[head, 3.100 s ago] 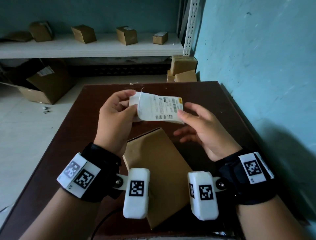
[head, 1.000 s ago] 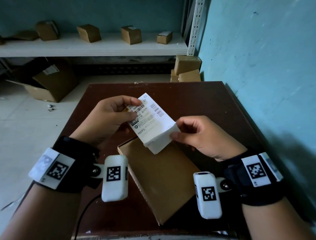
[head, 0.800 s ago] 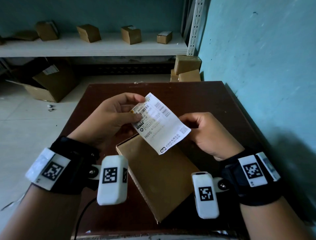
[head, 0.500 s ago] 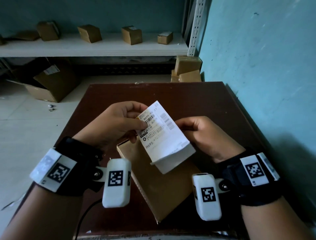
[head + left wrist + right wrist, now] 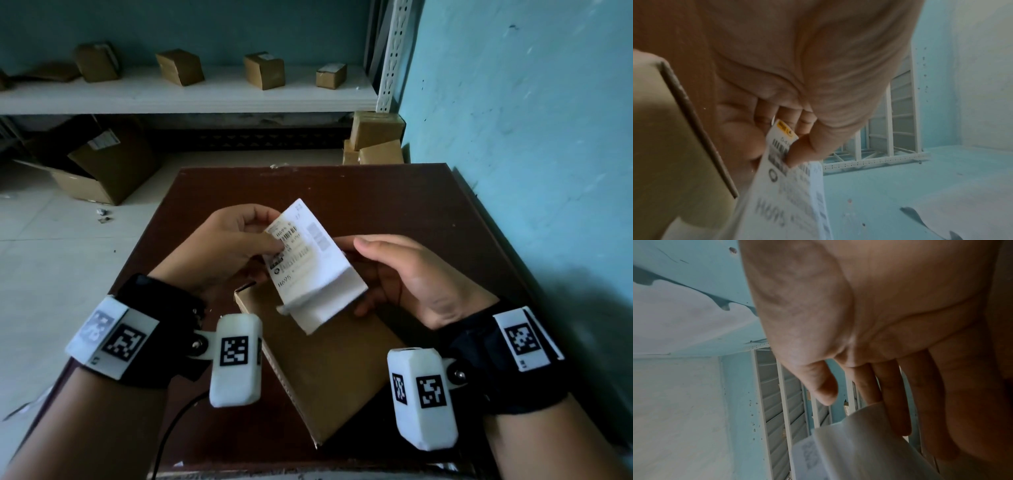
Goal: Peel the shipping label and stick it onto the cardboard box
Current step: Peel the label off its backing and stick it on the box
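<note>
The cardboard box (image 5: 329,363) lies flat on the dark table (image 5: 394,195), its near corner close to the table's near edge; it looks stiff and light, a steady surface for pressing a sticker down. Above its far end the shipping label (image 5: 310,255) is held in the air, thin, floppy paper that would likely crease or stick to itself, so it seems best taken by its edges. The left hand (image 5: 219,250) pinches the label's left edge between thumb and fingers. The right hand (image 5: 407,277) is relaxed with straight fingers behind the curled-up white lower flap, apparently the backing coming away; whether they touch it cannot be told. Barcodes and "H695" can be read; the finer print is blurred.
</note>
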Available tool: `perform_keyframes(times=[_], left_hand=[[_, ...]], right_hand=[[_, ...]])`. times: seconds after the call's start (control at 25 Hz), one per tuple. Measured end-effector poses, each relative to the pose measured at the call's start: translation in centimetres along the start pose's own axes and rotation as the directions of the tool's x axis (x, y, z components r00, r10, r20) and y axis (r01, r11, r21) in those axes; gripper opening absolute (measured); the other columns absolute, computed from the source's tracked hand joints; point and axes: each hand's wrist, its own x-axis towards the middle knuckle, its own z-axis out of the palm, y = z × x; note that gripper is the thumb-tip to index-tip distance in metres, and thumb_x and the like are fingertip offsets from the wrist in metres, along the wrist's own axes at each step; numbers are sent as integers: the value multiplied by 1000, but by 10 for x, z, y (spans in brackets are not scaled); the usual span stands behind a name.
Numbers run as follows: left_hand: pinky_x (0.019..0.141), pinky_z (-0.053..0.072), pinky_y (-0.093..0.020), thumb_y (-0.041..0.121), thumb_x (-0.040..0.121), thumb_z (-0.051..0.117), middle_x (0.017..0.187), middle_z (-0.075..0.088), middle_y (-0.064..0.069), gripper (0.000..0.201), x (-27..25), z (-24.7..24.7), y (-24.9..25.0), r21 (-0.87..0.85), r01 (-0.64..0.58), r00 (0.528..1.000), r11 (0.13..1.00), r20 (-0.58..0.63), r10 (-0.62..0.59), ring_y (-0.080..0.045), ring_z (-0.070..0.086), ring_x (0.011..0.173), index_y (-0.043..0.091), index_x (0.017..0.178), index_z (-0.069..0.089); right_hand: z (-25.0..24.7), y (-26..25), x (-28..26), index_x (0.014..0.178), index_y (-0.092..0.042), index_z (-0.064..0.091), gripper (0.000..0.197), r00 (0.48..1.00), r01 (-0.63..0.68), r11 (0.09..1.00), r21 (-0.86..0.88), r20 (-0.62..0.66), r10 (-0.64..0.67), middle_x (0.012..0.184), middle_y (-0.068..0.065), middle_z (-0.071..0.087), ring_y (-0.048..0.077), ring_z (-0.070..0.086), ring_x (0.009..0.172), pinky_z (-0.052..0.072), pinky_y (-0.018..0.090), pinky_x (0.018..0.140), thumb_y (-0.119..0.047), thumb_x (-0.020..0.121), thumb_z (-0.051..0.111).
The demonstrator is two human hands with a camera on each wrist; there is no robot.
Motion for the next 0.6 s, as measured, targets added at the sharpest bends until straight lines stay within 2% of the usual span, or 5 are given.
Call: perform_keyframes(times=[0.12, 0.24, 0.32, 0.4, 0.6], left_hand=[[69, 50, -39, -1, 90, 62, 89, 75, -9, 18, 2, -9, -3, -55, 4, 996, 998, -91, -9, -25, 68, 80, 11, 103, 68], [70, 52, -39, -1, 90, 62, 94, 75, -11, 20, 4, -11, -3, -78, -16, 989, 997, -145, 5, -22, 70, 80, 9, 106, 67], [71, 53, -39, -2, 90, 62, 95, 75, -12, 20, 4, -10, -3, -68, -32, 988, 997, -155, 21, -22, 71, 80, 9, 107, 67], [66, 54, -36, -2, 90, 62, 89, 76, -8, 20, 5, -8, -3, -59, -41, 987, 997, -156, 32, -20, 71, 78, 11, 104, 66], [47, 51, -20, -4, 91, 59, 81, 75, -5, 19, 0, -4, 4, -84, -38, 999, 996, -33, 36, -14, 71, 67, 13, 100, 64]], right_hand=[[0, -1, 1, 117, -16, 70, 46, 1000, 7, 995, -102, -3, -8, 103, 1, 75, 17, 69, 85, 51, 27, 54, -48, 89, 54], [3, -2, 0, 121, -20, 68, 46, 1000, 21, 981, -193, -8, -23, 115, 0, 74, 18, 72, 89, 52, 27, 53, -47, 84, 66], [5, -3, -1, 118, -23, 68, 46, 999, 27, 969, -245, -14, -31, 111, -1, 75, 18, 73, 89, 51, 30, 56, -47, 80, 73], [6, -3, 0, 112, -21, 69, 42, 998, 31, 953, -303, -41, -46, 101, -1, 76, 18, 73, 80, 50, 30, 53, -44, 76, 71], [4, 1, 3, 95, -15, 72, 16, 981, 32, 902, -431, -160, -111, 64, -1, 67, 14, 57, 47, 44, 27, 44, -30, 90, 70]])
